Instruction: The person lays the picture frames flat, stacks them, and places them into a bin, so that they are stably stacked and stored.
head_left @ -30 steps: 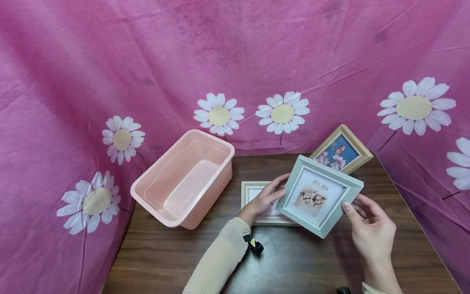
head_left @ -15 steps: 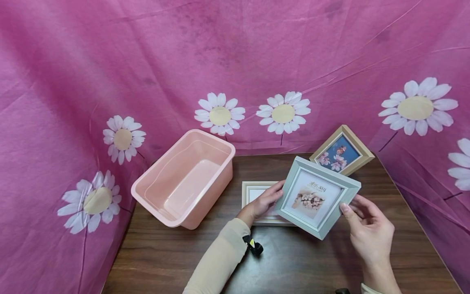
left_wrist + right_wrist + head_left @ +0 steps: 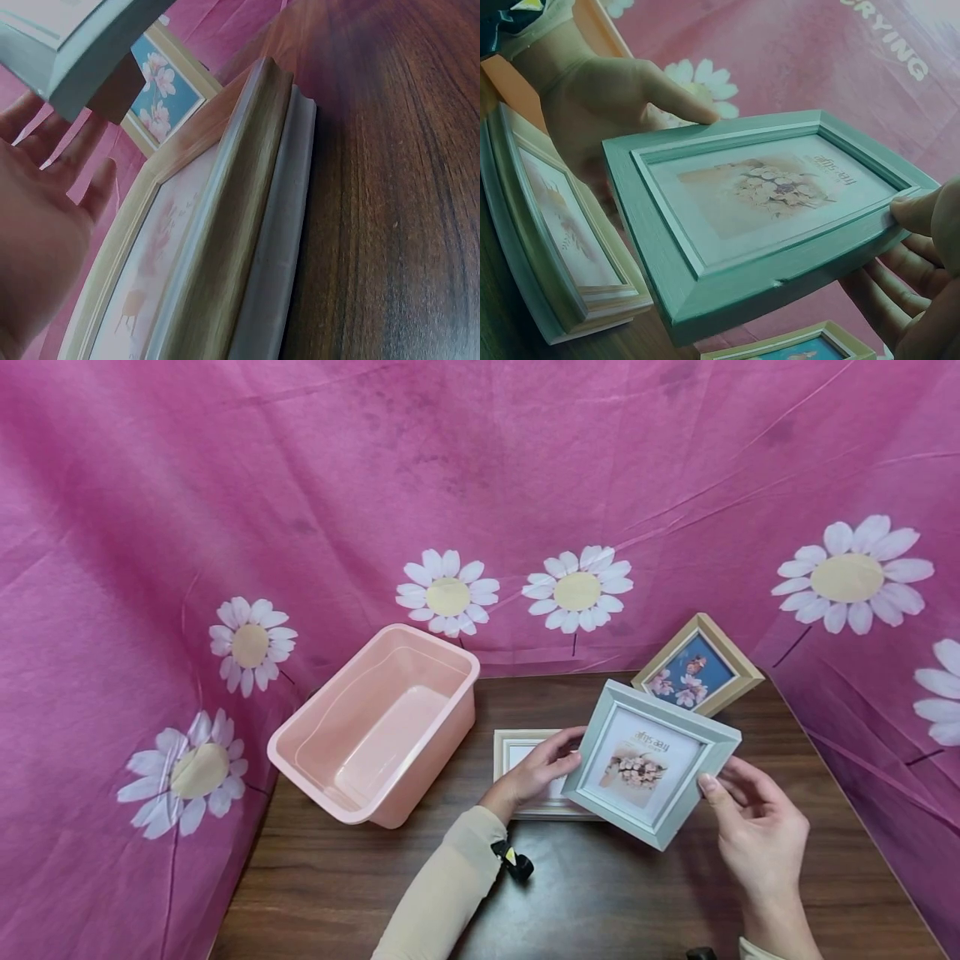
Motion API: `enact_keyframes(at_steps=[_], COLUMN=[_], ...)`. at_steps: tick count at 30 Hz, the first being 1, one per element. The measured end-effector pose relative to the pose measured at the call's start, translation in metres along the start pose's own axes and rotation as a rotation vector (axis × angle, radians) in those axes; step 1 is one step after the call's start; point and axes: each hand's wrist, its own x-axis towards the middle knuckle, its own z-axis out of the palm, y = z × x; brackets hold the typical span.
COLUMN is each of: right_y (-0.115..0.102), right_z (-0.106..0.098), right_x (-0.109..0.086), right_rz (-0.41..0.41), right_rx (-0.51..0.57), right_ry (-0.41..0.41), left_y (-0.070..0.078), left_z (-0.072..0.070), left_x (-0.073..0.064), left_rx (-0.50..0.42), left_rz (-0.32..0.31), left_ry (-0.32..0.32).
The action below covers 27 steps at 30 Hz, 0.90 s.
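Observation:
A pale green picture frame [image 3: 652, 763] with a flower print is held up, tilted, above the table. My right hand [image 3: 765, 827] pinches its right edge, thumb on the front and fingers behind. At the opposite edge is my left hand [image 3: 536, 772]; in the right wrist view its thumb [image 3: 679, 97] lies along the rim, with the other fingers partly hidden below. Under the left hand lies a cream picture frame [image 3: 517, 743], stacked on a whitish piece [image 3: 281, 225] in the left wrist view. Behind the green frame, a light-wood picture frame [image 3: 738, 681] with a blue flower picture is partly covered.
A pink plastic tub [image 3: 382, 672] stands on the left of the brown wooden table [image 3: 337, 893]. Pink cloth [image 3: 480, 460] printed with daisies hangs around the back and sides. A black wrist strap [image 3: 517, 862] is on the left sleeve.
The green frame shifts slightly left, then back right, its tilt changing a little. Both hands stay on it. The tub and the other frames have not moved.

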Motion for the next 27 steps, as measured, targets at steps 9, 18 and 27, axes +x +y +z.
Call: enact_keyframes(at_steps=[9,18,27], right_y=[-0.001,0.000,0.001], right_z=[-0.003,-0.007,-0.011], right_x=[0.002,0.005,0.007], right_rz=[0.007,-0.014,-0.004], right_rx=[0.008,0.043,0.042], right_ry=[0.017,0.034,0.052], left_y=[-0.002,-0.003,-0.010], left_z=[-0.008,-0.010,-0.012], left_x=[-0.006,-0.014,-0.020], left_rx=[0.050,0.086,0.124], left_rz=[0.050,0.001,0.017], left_ry=[-0.031,-0.037,-0.026])
